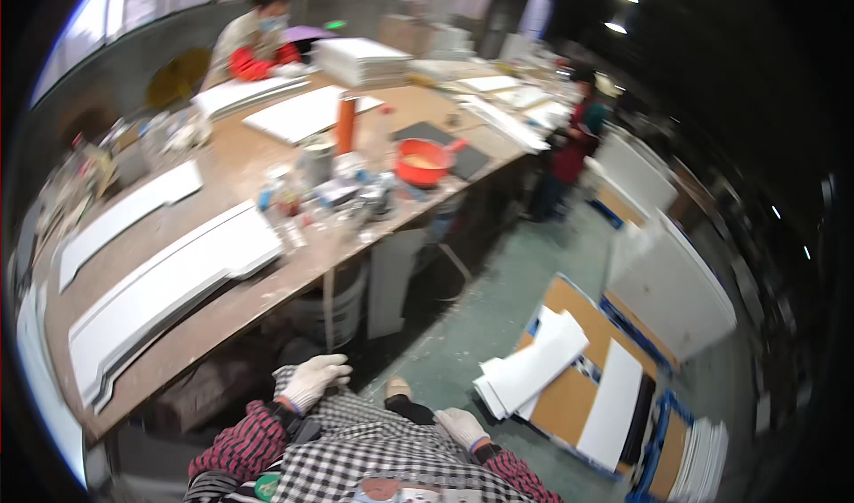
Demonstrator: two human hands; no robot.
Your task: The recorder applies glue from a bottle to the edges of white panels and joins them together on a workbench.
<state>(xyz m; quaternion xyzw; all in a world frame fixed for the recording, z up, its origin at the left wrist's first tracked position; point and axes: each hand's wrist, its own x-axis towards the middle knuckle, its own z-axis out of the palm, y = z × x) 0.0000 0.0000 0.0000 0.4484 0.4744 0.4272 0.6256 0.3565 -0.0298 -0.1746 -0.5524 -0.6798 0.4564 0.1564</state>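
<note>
My left hand (318,383), in a white knit glove, hangs in front of the checked apron (356,441), beside the workbench's near edge. Its fingers are loosely bent and apart, with nothing visible in them. Lower and to the right, my right hand (463,428), gloved the same way, is at the apron's edge, fingers loosely extended and no object visible in it. A stack of long white panels (178,281) with notched edges lies on the workbench (222,160) to the left. Behind it lies a single white notched panel (129,218).
On the bench stand a red pan (422,162), an orange cylinder (345,122) and small clutter. A person in red sleeves (258,54) leans over panels at the far side; another person (569,147) stands farther right. White boards (538,361) lie on a low pallet at right.
</note>
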